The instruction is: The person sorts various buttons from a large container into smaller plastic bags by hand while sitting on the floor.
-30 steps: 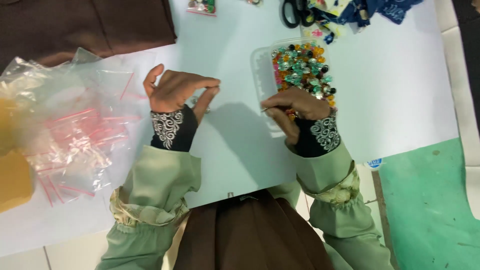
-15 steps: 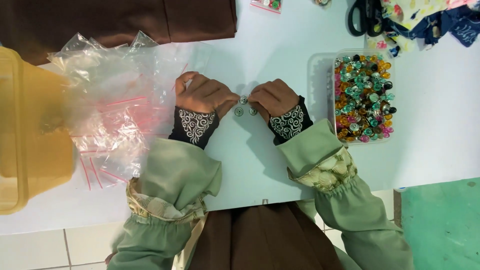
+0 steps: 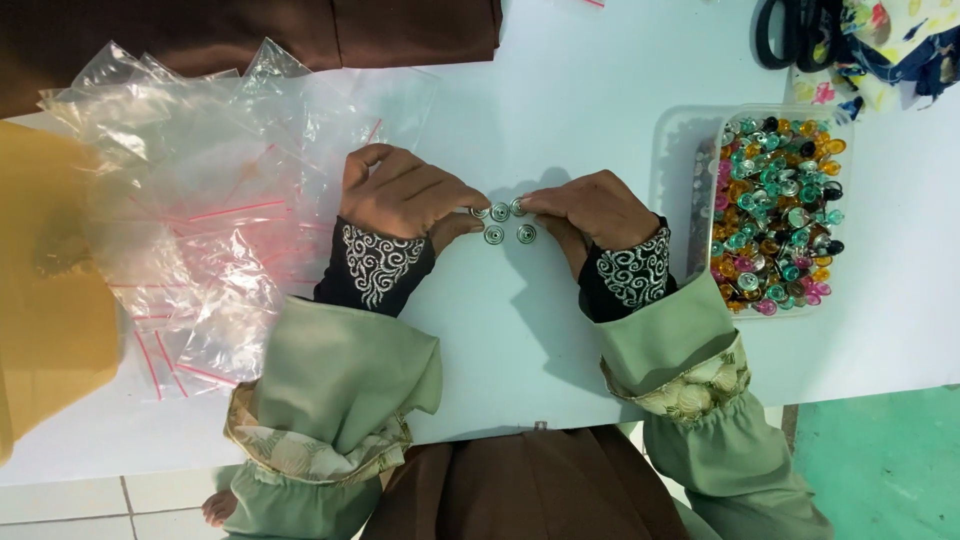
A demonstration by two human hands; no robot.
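Silver studs [image 3: 503, 222], four, clustered mid-table. Left hand [image 3: 405, 195] and right hand [image 3: 590, 208] pinch the top ones at fingertips, arranging step. Next, prob: a neat nudge; tub [image 3: 775, 205] at 3 o'clock.

Five rings [image 3: 500, 212] lie in a cluster on the counter [image 3: 560, 90], between the left hand [image 3: 405, 195] and the right hand [image 3: 590, 210], both touching them. Left of the left hand lies a heap of bags [image 3: 200, 200]. Right of the right hand stands a tray [image 3: 680, 150] with beads [image 3: 775, 210] in it. Behind the tray lie scissors [image 3: 790, 35].
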